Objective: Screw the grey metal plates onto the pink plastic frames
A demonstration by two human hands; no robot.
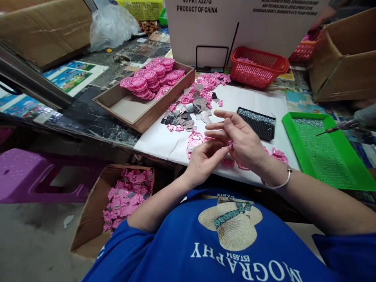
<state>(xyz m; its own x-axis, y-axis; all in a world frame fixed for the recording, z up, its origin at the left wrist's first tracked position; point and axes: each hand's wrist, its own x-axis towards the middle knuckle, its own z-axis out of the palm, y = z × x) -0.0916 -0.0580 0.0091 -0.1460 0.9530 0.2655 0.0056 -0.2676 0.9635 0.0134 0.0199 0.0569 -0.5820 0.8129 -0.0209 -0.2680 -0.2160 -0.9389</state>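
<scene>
My left hand [204, 158] and my right hand [245, 141] meet over the front of the white work surface. A small pink plastic part [230, 144] shows at my right hand's grip, while other fingers of that hand stretch out to the left. The left hand's fingers are curled, thumb tip near the same part; what they pinch is hidden. Under and beside the hands lie pink plastic frames, one frame [192, 141] just left of them. Beyond sit a heap of grey metal plates [190, 111] and a pile of small pink parts [210, 81].
Left stands a shallow box [117, 107] with stacked pink frames. A black screw tray [258, 131], a green tray [299, 145] and a power screwdriver [352, 121] are right. A red basket [255, 76] stands behind. Below left are a carton [88, 219] of pink parts and a purple stool [20, 176].
</scene>
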